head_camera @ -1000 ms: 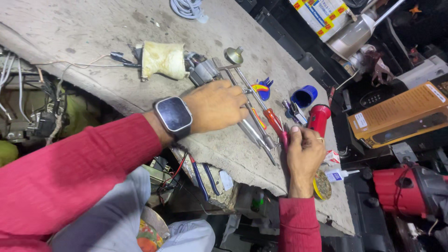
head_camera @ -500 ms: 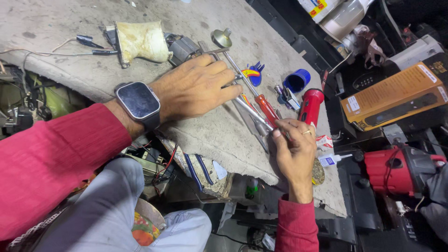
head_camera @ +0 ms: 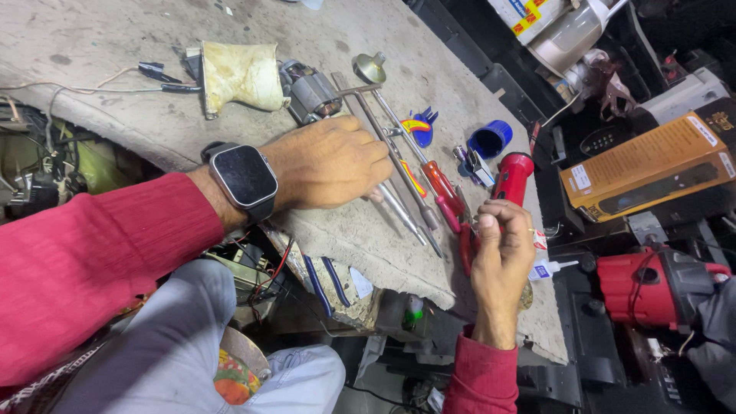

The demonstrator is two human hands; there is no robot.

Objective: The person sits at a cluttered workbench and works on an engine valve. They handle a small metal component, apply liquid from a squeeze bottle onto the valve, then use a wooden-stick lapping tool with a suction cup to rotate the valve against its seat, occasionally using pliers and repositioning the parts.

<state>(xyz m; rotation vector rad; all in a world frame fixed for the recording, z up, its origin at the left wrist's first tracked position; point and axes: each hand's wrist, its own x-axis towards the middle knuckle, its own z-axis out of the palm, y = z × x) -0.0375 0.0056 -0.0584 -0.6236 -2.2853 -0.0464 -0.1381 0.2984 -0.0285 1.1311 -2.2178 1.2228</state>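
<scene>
My left hand [head_camera: 330, 161] lies palm down on the worn grey bench [head_camera: 92, 31], fingers curled over several long metal shafts [head_camera: 399, 207]; the palm hides what is under it. A dark smartwatch [head_camera: 244, 178] is on that wrist. My right hand [head_camera: 502, 253] hovers at the bench's right edge with thumb and fingertips pinched together. No object shows between them. Just left of it lie red-handled pliers [head_camera: 464, 241] and a red-handled screwdriver [head_camera: 441, 182]. A red cylindrical tool [head_camera: 512, 175] stands just beyond my right fingers.
A small electric motor [head_camera: 310, 92] and a cream housing [head_camera: 241, 73] lie beyond my left hand, with clip leads [head_camera: 153, 73]. A blue cap [head_camera: 489, 139], an orange box [head_camera: 652, 172] and a red power tool [head_camera: 652, 287] sit to the right. My knees are below the bench edge.
My right fingers have come off the red pliers' handles and drawn into a pinch above them. My left hand stays on the metal shafts. The view has shifted slightly.
</scene>
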